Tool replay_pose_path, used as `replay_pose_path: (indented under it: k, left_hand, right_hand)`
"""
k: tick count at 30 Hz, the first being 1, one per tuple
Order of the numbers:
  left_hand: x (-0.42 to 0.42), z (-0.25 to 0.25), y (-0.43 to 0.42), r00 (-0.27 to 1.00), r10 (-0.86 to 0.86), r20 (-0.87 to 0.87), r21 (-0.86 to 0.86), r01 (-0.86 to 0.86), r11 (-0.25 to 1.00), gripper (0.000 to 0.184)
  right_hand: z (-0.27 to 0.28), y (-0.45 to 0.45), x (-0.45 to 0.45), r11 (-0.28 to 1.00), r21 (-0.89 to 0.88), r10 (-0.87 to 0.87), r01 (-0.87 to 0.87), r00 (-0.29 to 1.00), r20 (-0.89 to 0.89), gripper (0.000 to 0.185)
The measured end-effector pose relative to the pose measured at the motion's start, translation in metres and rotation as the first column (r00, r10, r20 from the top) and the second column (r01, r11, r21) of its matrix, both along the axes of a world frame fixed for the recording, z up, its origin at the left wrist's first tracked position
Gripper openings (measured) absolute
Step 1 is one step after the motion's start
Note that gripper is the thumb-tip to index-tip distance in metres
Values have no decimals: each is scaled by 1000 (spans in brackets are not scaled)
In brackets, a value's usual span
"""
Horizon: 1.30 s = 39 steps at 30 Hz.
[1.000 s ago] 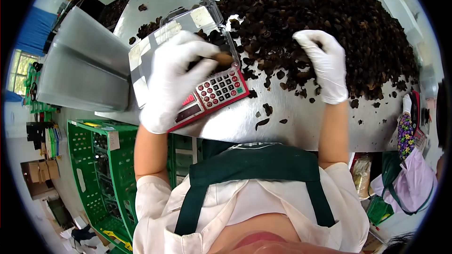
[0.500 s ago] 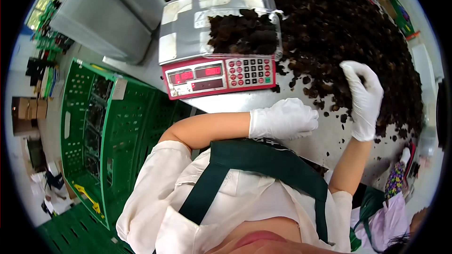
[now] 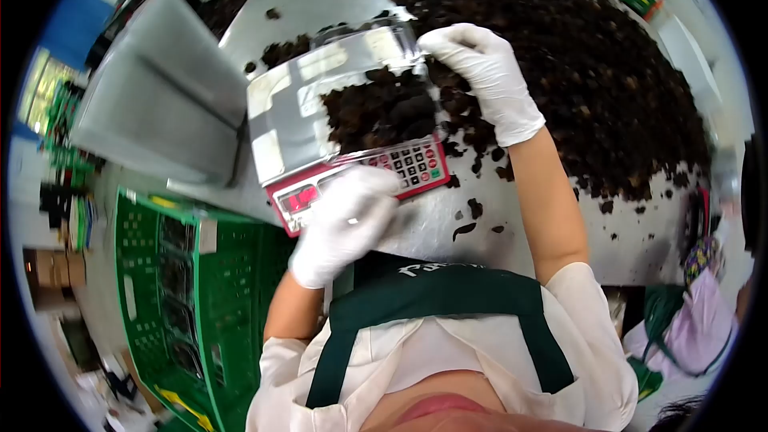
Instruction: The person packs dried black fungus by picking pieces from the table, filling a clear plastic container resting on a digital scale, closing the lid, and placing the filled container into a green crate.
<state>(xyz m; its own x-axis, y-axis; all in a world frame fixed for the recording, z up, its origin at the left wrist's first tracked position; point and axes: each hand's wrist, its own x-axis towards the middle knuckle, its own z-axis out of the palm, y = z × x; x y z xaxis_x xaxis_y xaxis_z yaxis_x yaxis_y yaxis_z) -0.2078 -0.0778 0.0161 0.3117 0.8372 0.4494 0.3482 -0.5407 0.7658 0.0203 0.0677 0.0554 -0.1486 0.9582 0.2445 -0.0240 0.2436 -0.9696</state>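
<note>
My right hand [image 3: 484,76], in a white glove, is at the right edge of an open clear plastic clamshell box [image 3: 404,44]. Its fingers are curled together, and what they hold, if anything, I cannot make out. Dark, dried wood-ear-like pieces [image 3: 382,112] fill part of the box, which rests on a red and silver digital scale [image 3: 276,128]. In front of the scale, my gloved left hand [image 3: 348,224] covers part of the display and keys. Motion blurs its fingers, so their closing cannot be judged.
A large heap of the same dark pieces [image 3: 600,88] spreads over the metal table [image 3: 512,232]. A grey bin [image 3: 160,96] stands left of the scale. Below it, a green crate [image 3: 240,296] contains clear boxes. Another person [image 3: 688,320] is at the lower right.
My right hand has moved left from the heap to the box's edge. My left hand has shifted left, in front of the scale's display. The camera view has turned.
</note>
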Motion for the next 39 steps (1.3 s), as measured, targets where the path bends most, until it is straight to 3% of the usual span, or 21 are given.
replay_pose_path:
  k: [2, 3, 5, 7, 8, 9, 10, 11, 13, 15, 17, 19, 22, 23, 25, 27, 32, 35, 37, 38, 39]
  left_hand:
    - [-28, 17, 19, 970, 233, 76, -84, -226, 970, 17]
    - [-43, 24, 35, 940, 322, 114, -199, -296, 934, 19]
    - [-62, 20, 91, 902, 335, 271, -226, -279, 933, 27]
    - [-64, 32, 125, 930, 367, 22, -242, -351, 904, 39]
    - [-79, 10, 156, 933, 355, -62, -110, -360, 926, 51]
    - [-70, 19, 162, 948, 313, -51, -256, -316, 914, 59]
    - [-74, 6, 180, 952, 306, -24, -373, -292, 880, 68]
    - [-65, 6, 189, 951, 291, -101, -389, -307, 868, 75]
    - [-56, 1, 206, 949, 273, -155, -459, -314, 831, 84]
    - [-69, -27, 224, 931, 335, 145, -290, -284, 914, 75]
    - [-64, 1, 202, 898, 426, 113, -271, -385, 882, 71]
    - [-83, 12, 185, 957, 279, 78, -143, -266, 953, 69]
    - [-108, 6, 137, 983, 137, 123, -140, -120, 983, 69]
    - [-152, -10, 142, 939, 103, -327, 233, -26, 972, 68]
    - [-145, -23, 107, 979, 79, -190, -144, -108, 984, 65]
    - [-148, -45, 97, 975, 171, -140, -355, -210, 911, 63]
    - [-170, -63, 87, 950, 287, -123, -481, -310, 820, 62]
    - [-50, 20, 30, 943, 328, 51, -665, -213, 716, 71]
    - [-52, 6, 31, 945, 286, 160, -622, -129, 772, 72]
    - [-67, -1, 37, 948, 172, 266, -635, 38, 772, 74]
    - [-52, -5, 41, 926, 254, 279, -585, -46, 809, 75]
  right_hand:
    - [-18, -3, 49, 960, -278, -94, 20, 963, -254, 23]
    - [-43, -4, 77, 975, -212, -37, -61, 902, -429, 25]
    - [-77, -24, 116, 848, -492, -219, -199, 713, -666, 33]
    - [-96, -59, 117, 830, -555, -364, -53, 703, -611, 45]
    - [-119, -70, 119, 872, -489, -320, -6, 749, -580, 49]
    - [-132, -81, 119, 906, -419, -297, 57, 791, -536, 53]
    - [-86, -109, 108, 733, -680, -447, -3, 751, -486, 47]
    - [-117, -108, 116, 833, -552, -328, -38, 769, -548, 41]
    - [-109, -111, 111, 791, -600, -245, -116, 839, -485, 34]
    - [-102, -106, 102, 768, -612, -165, -190, 864, -475, 36]
    - [-122, -80, 83, 813, -512, 2, -277, 880, -474, 46]
    - [-69, -91, 75, 827, -509, 128, -239, 962, -243, 60]
    - [-68, -62, 45, 865, -421, 248, -274, 962, -118, 77]
    - [-69, -57, 39, 856, -411, 295, -314, 949, -110, 78]
    - [-63, -58, 32, 879, -378, 290, -289, 955, -56, 80]
    - [-62, -54, 28, 895, -335, 330, -294, 943, 54, 73]
    - [-72, -54, 21, 850, -397, 367, -346, 930, -24, 51]
    - [-77, -60, 18, 825, -323, 396, -463, 883, -252, 46]
    - [-77, -60, 18, 839, -338, 349, -427, 898, -270, 40]
    - [-84, -59, 17, 845, -349, 326, -405, 907, -264, 39]
    - [-74, -67, 17, 850, -374, 286, -372, 920, -267, 38]
